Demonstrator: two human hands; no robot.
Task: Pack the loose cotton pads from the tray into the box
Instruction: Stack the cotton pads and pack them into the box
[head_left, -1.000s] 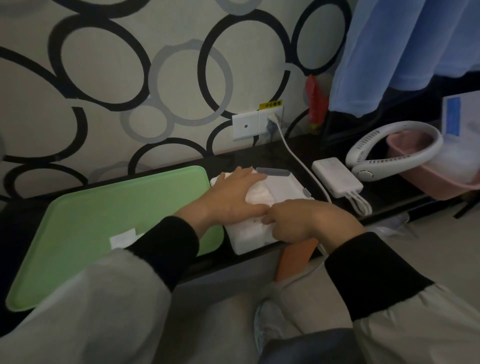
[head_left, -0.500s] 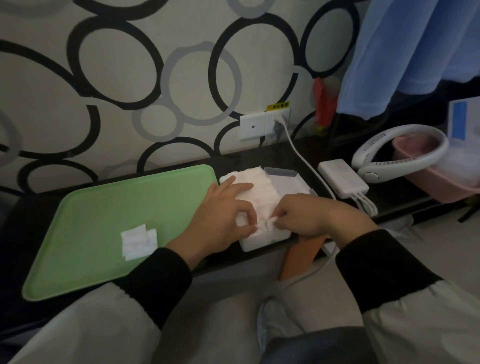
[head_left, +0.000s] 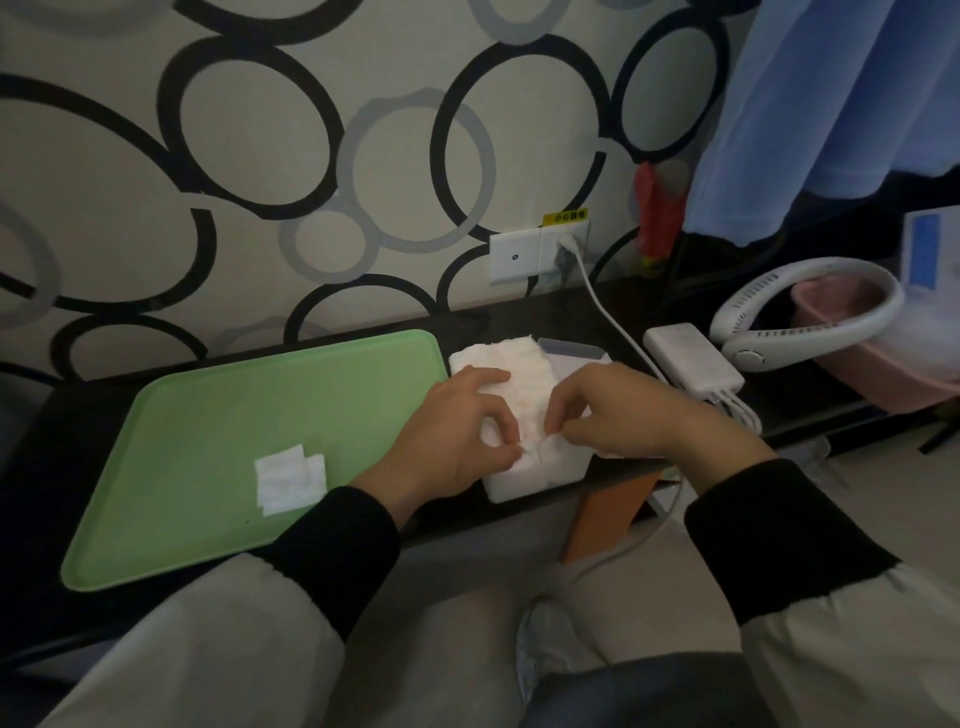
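A white box (head_left: 530, 470) stands on the dark shelf right of the green tray (head_left: 218, 415), filled with a row of white cotton pads (head_left: 519, 364). My left hand (head_left: 457, 431) lies on the near end of the row, thumb and forefinger pinching pads at the front of the box. My right hand (head_left: 618, 410) meets it from the right, fingertips pinching the same pads. A few loose cotton pads (head_left: 288, 478) lie overlapping on the tray near its front.
A white power bank (head_left: 693, 364) with cables lies right of the box, a white cord (head_left: 608, 317) running to the wall socket. A white neck fan (head_left: 810, 317) rests on a pink basin (head_left: 883, 374) at far right. The shelf's front edge is just below the box.
My left hand slid back from flat on top of the pads to the row's near end and now pinches there. The right hand stayed at the front.
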